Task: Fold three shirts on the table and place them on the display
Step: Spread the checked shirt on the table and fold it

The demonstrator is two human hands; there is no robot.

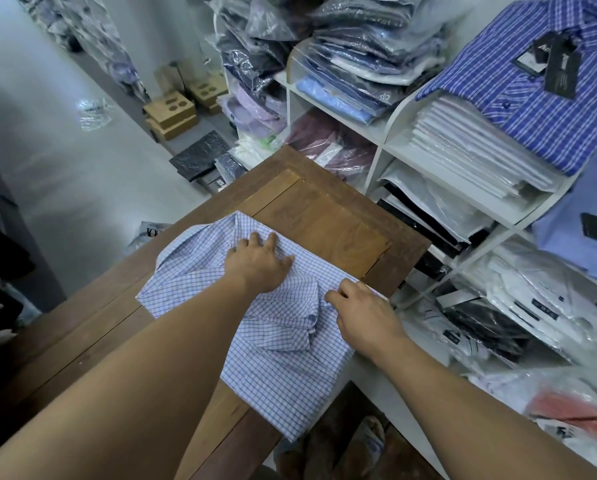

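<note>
Shirt (283,358), blue check, lies part-folded on wooden table (324,216), by its right edge. Left grip (259,263) is flat, fingers straight, pressing cloth down, prob. so it won't slide. Right grip (362,313) is curled, pinching the side edge, prob. to fold it inward. Display shelves (394,119) stand just beside, w/ bagged stock.

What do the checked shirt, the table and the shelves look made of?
Checked shirt: thin woven cloth, probably cotton, matte; it creases softly. Table: brown stained wood, with visible grain and plank seams. Shelves: smooth white board, perhaps painted; no grain shows.
</note>
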